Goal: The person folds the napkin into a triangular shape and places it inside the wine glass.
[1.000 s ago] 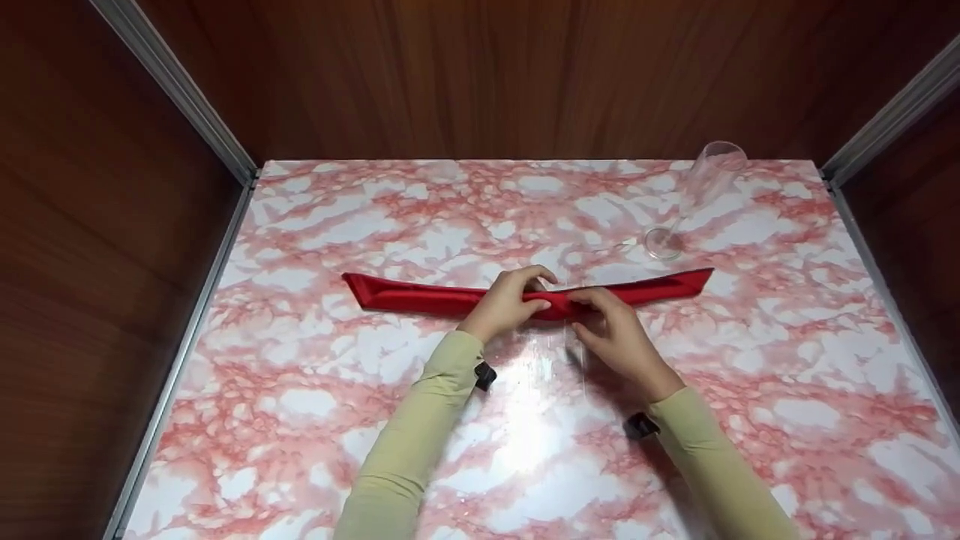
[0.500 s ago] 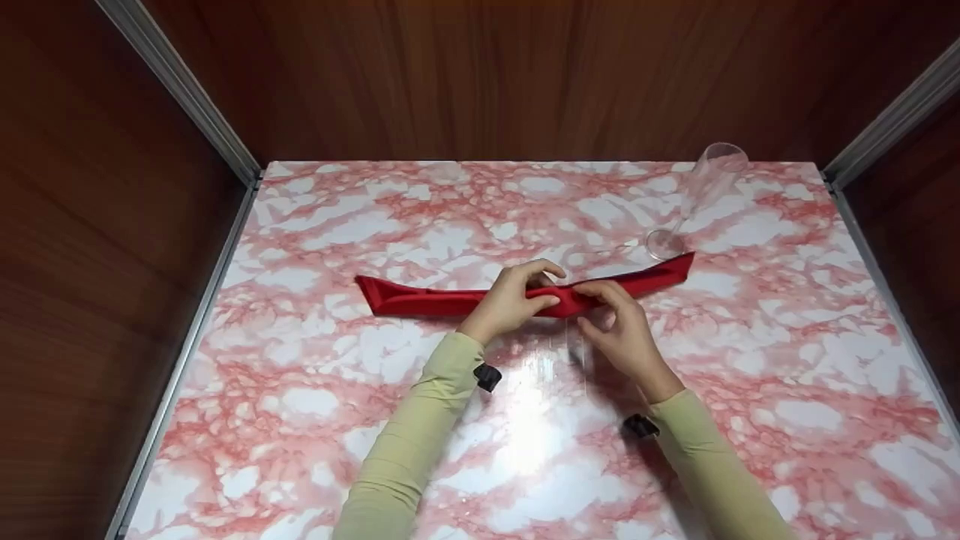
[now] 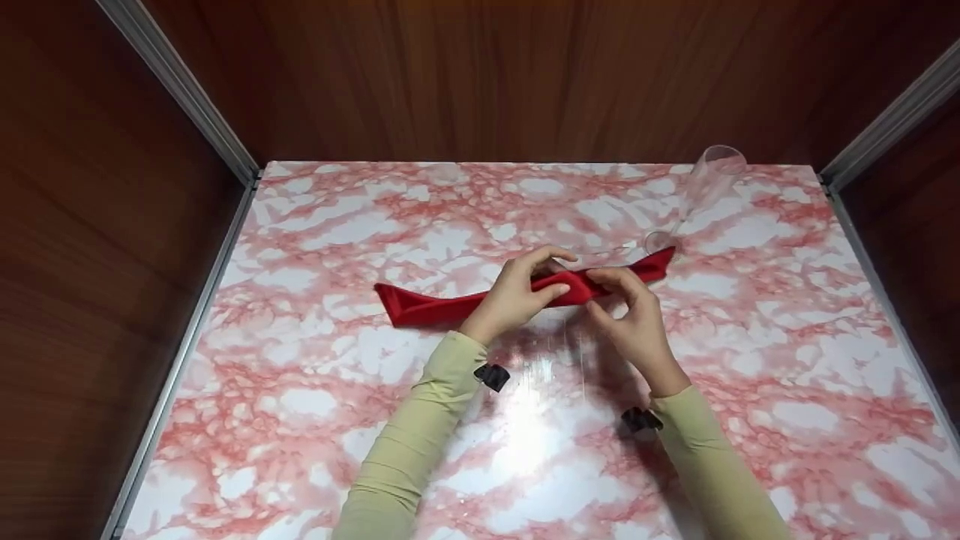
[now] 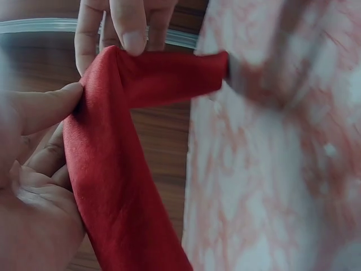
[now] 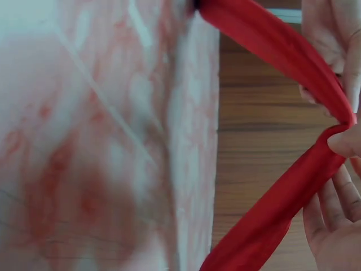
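Observation:
A narrow strip of folded red cloth spans both hands, bent upward at its middle. My left hand grips it near the centre, thumb on the near face and index finger arched behind. Just to the right, my right hand pinches the cloth between thumb and forefinger. In the left wrist view, the cloth folds sharply where the left thumb presses it. The right wrist view shows a bunched crease in the cloth under the right thumb. Fingers behind the cloth are partly hidden.
A clear champagne flute stands at the back right; the cloth's right end overlaps its foot in view. The table has a red and white marbled top. Brown wooden panels enclose its back and sides.
Both ends of the cloth have drawn inward, the right end also shifting farther back. The middle has bunched up and the hands have moved slightly away from the body.

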A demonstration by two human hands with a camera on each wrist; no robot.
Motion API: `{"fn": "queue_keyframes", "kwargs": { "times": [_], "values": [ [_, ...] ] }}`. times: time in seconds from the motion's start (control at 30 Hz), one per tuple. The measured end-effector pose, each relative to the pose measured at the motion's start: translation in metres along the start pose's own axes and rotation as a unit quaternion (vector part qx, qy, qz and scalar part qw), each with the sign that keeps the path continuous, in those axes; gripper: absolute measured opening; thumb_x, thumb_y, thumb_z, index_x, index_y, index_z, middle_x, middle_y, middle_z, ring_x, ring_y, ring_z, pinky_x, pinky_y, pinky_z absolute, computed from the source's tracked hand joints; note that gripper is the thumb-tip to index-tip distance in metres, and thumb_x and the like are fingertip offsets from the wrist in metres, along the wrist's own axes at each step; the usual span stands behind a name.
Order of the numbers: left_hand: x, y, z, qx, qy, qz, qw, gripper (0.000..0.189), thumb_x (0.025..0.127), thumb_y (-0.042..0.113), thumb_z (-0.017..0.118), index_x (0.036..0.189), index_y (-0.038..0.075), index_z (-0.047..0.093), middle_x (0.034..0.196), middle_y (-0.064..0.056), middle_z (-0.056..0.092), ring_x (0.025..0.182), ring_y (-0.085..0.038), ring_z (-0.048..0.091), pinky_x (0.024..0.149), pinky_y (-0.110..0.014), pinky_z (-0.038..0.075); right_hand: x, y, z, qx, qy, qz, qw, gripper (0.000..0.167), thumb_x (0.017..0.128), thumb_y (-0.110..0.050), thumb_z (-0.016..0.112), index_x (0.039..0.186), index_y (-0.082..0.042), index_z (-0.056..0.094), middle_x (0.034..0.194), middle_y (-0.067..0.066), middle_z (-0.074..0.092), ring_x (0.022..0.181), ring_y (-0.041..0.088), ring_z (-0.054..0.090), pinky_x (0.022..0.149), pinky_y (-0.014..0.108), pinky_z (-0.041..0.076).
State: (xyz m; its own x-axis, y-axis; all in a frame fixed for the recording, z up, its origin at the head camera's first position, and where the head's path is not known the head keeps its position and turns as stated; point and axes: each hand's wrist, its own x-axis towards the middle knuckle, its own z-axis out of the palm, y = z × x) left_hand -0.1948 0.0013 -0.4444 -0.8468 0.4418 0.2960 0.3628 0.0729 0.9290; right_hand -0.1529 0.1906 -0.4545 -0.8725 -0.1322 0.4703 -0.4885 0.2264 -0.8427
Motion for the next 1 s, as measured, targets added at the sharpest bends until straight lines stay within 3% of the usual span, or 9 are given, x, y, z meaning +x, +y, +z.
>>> {"fn": "queue_keyframes", "kwargs": {
  "times": [0.13, 0.37, 0.63, 0.87, 1.0],
  "values": [
    [-0.002, 0.026, -0.002, -0.003, -0.005, 0.022, 0.9998, 0.035, 0.087, -0.011, 0.061, 0.120, -0.003, 0.058, 0.099, -0.019, 0.066, 0.093, -0.026, 0.065, 0.083, -0.031, 0.049, 0.004, -0.005, -0.002, 0.033, 0.029, -0.003, 0.9990, 0.033, 0.079, 0.021, 0.063, 0.111, 0.017, 0.057, 0.107, 0.028, 0.060, 0.098, 0.036, 0.058, 0.085, 0.043, 0.046],
    [0.004, 0.018, -0.003, 0.009, -0.017, 0.052, 0.9985, 0.040, 0.088, -0.008, 0.061, 0.125, 0.006, 0.056, 0.107, -0.005, 0.066, 0.099, -0.012, 0.062, 0.086, -0.029, 0.049, 0.010, -0.009, -0.009, 0.100, 0.060, 0.026, 0.9929, 0.033, 0.080, 0.019, 0.063, 0.112, 0.018, 0.055, 0.105, 0.033, 0.059, 0.099, 0.030, 0.059, 0.087, 0.036, 0.047],
    [0.006, 0.038, -0.009, 0.011, -0.023, 0.077, 0.9967, 0.041, 0.088, -0.008, 0.062, 0.126, 0.005, 0.056, 0.112, -0.007, 0.065, 0.103, -0.014, 0.060, 0.089, -0.031, 0.048, 0.021, -0.006, -0.016, 0.130, 0.064, 0.013, 0.9894, 0.029, 0.083, 0.014, 0.064, 0.111, 0.013, 0.058, 0.106, 0.023, 0.062, 0.102, 0.026, 0.059, 0.090, 0.033, 0.047],
    [0.004, 0.076, -0.013, -0.040, -0.002, 0.071, 0.9967, 0.036, 0.087, -0.012, 0.061, 0.122, -0.004, 0.057, 0.111, -0.017, 0.064, 0.102, -0.023, 0.061, 0.090, -0.035, 0.048, 0.033, -0.022, -0.021, 0.107, 0.046, -0.019, 0.9930, 0.027, 0.083, 0.014, 0.064, 0.110, 0.012, 0.060, 0.106, 0.020, 0.063, 0.101, 0.027, 0.061, 0.091, 0.036, 0.048],
    [0.007, 0.079, -0.010, -0.083, 0.027, 0.075, 0.9934, 0.036, 0.086, -0.013, 0.062, 0.121, -0.006, 0.056, 0.111, -0.017, 0.064, 0.099, -0.022, 0.061, 0.089, -0.034, 0.049, 0.037, -0.031, -0.023, 0.104, 0.041, -0.028, 0.9933, 0.029, 0.082, 0.014, 0.065, 0.111, 0.011, 0.060, 0.108, 0.019, 0.063, 0.101, 0.026, 0.061, 0.090, 0.034, 0.049]
  ]
}}
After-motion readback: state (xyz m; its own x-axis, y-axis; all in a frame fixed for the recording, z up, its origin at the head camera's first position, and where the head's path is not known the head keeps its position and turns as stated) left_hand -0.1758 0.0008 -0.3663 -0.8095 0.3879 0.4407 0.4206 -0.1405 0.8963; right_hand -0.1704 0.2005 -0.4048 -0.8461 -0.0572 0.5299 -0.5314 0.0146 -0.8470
